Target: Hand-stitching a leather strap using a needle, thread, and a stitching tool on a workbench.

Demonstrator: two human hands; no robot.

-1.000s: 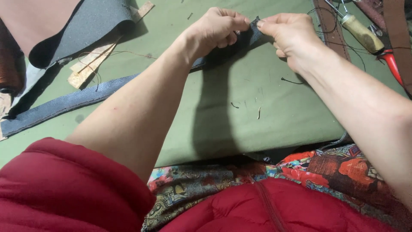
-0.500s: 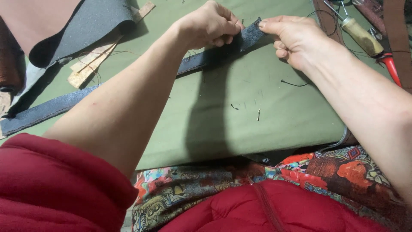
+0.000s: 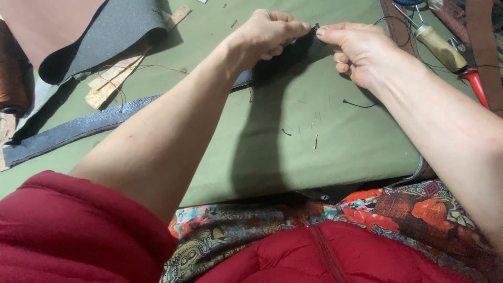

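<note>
Leather strap [image 3: 78,128], dark blue-grey, runs from near left across the green mat [image 3: 325,152] to its far middle | head view: left hand [image 3: 267,34] and right hand [image 3: 359,50] both pinch the strap's far end, fingertips nearly touching | wooden-handled awl [image 3: 440,47] lies far right | black leather sheet [image 3: 115,31] far left.

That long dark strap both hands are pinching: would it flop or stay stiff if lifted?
Probably floppy: the strap lies flat and bends along the green mat. Likely light, since the left hand and right hand hold its end by fingertips alone. Its pebbled surface should resist slipping.
</note>
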